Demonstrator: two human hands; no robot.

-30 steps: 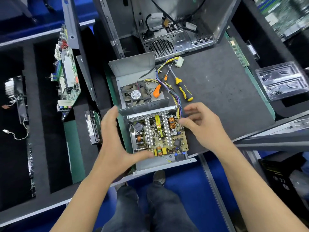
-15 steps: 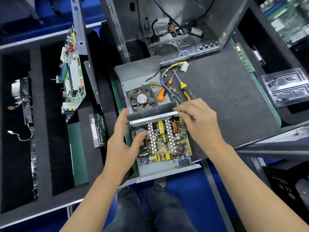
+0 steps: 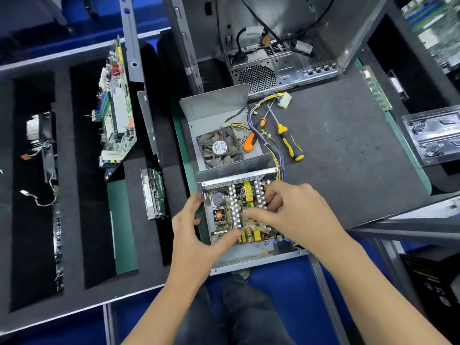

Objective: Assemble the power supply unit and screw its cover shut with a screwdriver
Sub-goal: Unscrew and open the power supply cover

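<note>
Right hand (image 3: 296, 215) has moved from casing edge onto circuit board (image 3: 239, 215).

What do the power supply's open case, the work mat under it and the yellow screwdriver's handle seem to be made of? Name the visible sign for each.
Power supply case: seemingly bare sheet metal, dull grey, with folded edges and perforated vents.
Work mat: probably foam or felt, matte dark grey, speckled with light flecks.
Yellow screwdriver handle: likely moulded plastic or rubber, yellow with black bands, slight sheen.
</note>
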